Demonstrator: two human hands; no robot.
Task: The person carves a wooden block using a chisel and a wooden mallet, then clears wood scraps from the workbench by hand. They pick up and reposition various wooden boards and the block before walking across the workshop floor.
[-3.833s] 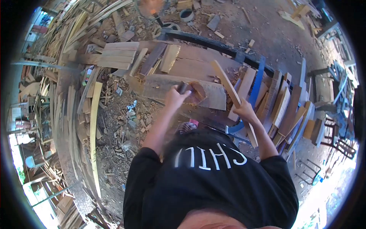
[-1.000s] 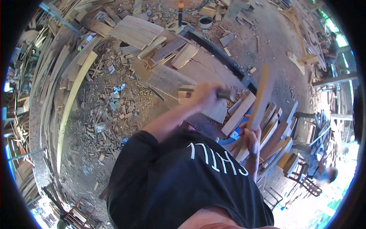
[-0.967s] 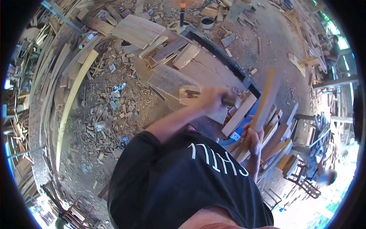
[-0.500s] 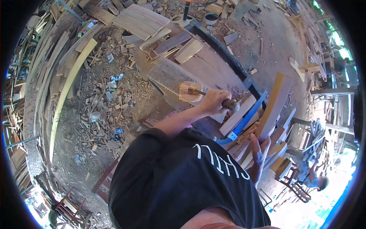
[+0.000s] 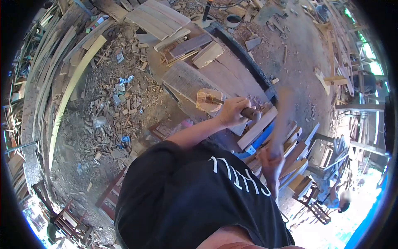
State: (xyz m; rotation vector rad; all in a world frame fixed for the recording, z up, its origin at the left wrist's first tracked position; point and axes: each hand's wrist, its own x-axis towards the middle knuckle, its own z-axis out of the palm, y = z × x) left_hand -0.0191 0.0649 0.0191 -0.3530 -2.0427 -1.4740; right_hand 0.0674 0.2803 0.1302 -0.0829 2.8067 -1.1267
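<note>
The left hand (image 5: 234, 113) wraps its fingers round the dark, rounded wooden handle of a chisel (image 5: 251, 113), whose butt sticks out toward the right hand (image 5: 272, 159) while a slim metal blade emerges on the other side. The right hand is blurred, yet its fingers look closed round the near end of a flat wooden bar (image 5: 283, 114), which rises away from them as a brownish smear. Just past the left fingers, the blade reaches into the reddish hollow of a pale, rough-cut wood block (image 5: 203, 106); whether its tip touches the bottom cannot be told. The block rests on a grey, coarse-grained board (image 5: 182, 79), lying over a broad brown wooden table (image 5: 236, 76) with a crack along its grain. Between the two hands and beyond them lie a smooth plank (image 5: 258, 128) and a blue saw (image 5: 264, 135), while stacked timbers (image 5: 300, 151) crowd the outer side of the right fingers. Farther ahead, short wood offcuts (image 5: 207, 54) and a dark beam (image 5: 244, 56) line the table. Well out to the left hand's side, the earthen floor (image 5: 89, 143) is strewn with shavings, chips and crumpled plastic, crossed by a long pale-yellow strip (image 5: 76, 85). Sunlight glares at the far right edge, near another person (image 5: 333, 198). The block's face looks splintery and honey-coloured, darker inside the hollow.
</note>
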